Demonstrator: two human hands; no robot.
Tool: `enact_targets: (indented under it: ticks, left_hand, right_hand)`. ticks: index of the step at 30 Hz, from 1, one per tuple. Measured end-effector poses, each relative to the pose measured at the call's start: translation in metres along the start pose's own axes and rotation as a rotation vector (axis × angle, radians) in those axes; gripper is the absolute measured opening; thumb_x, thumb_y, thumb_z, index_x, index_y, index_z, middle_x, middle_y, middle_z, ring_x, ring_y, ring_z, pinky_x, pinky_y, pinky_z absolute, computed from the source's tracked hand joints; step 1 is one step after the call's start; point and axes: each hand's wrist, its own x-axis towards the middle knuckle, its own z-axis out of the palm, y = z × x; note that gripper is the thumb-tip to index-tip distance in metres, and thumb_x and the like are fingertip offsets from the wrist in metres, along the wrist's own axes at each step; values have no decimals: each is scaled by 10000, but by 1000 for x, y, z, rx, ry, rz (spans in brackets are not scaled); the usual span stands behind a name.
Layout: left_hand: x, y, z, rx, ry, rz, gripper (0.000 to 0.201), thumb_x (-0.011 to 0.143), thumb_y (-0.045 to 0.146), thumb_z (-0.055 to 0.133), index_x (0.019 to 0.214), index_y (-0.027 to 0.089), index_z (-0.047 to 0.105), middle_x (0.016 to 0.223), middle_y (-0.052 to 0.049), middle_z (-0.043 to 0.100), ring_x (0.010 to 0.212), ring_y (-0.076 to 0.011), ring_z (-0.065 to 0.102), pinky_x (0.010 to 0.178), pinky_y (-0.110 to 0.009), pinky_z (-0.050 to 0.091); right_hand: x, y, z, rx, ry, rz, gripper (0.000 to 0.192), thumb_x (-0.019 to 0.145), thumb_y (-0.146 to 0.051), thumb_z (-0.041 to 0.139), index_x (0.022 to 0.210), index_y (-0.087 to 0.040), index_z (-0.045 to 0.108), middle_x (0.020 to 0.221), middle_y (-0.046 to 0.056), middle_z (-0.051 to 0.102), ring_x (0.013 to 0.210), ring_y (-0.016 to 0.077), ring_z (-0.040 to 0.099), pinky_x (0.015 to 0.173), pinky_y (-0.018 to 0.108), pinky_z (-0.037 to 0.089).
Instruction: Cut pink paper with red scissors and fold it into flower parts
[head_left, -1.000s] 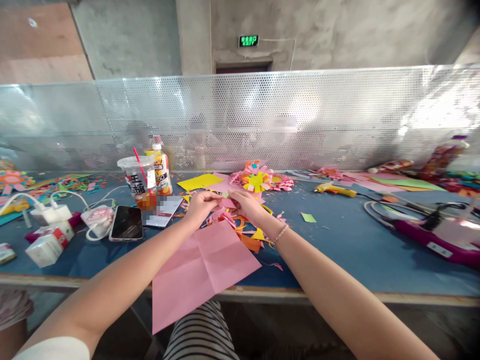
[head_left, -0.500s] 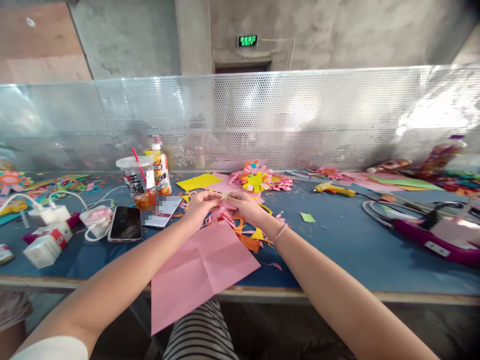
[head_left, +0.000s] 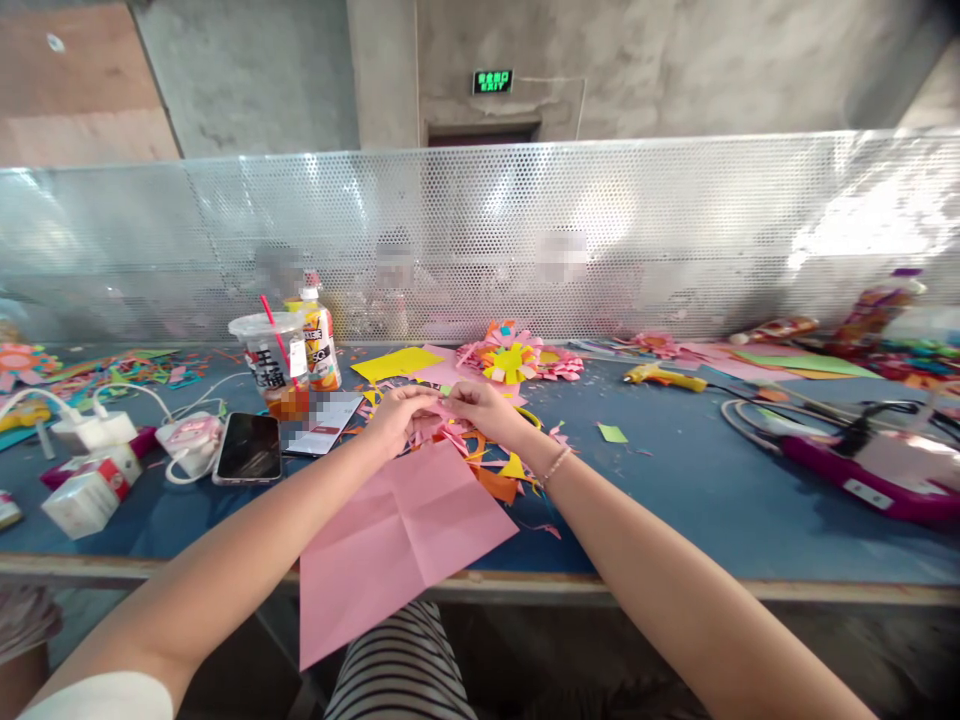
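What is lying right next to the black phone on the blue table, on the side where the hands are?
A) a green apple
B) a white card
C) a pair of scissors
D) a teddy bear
B: the black phone lies flat on the blue table, and a white card lies beside it, between it and the left hand.

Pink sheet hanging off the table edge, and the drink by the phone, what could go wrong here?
The pink sheet overhangs the table edge; a forearm nudge might slide it off. The lidded drink cup stands beside the phone; a knock could spill it there. Both hands, left hand and right hand, pinch small pink paper.
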Motion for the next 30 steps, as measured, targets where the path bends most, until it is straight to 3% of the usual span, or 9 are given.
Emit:
enact_targets:
  ticks: [13, 23, 30]
  left_hand:
    - [3, -2, -5, 56, -9, 53, 192, 529, 147, 710, 687, 110, 607, 656, -7, 597, 588, -72, 565, 573, -190, 475]
    - [2, -1, -2, 96, 6, 60, 170, 556, 119, 668, 714, 118, 606, 674, -15, 602, 587, -81, 570, 580, -205, 479]
    - [-2, 4, 1, 291, -46, 71, 134, 596, 202, 649, 683, 112, 602, 629, -32, 608, 574, -118, 585, 584, -251, 492]
  right_hand:
    - [0, 1, 4, 197, -20, 73, 263, 713, -393, 482, 578, -176, 420, 478, -55, 382, 418, 62, 397, 421, 193, 331]
    - [-1, -1, 0, -98, 19, 2, 251, 749, -362, 433, 581, -178, 464, 479, -37, 437, 431, 75, 411, 432, 193, 324]
    - [0, 0, -1, -149, 13, -63, 243, 761, -324, 432, 571, -173, 453, 493, -40, 401, 436, 66, 393, 422, 184, 301]
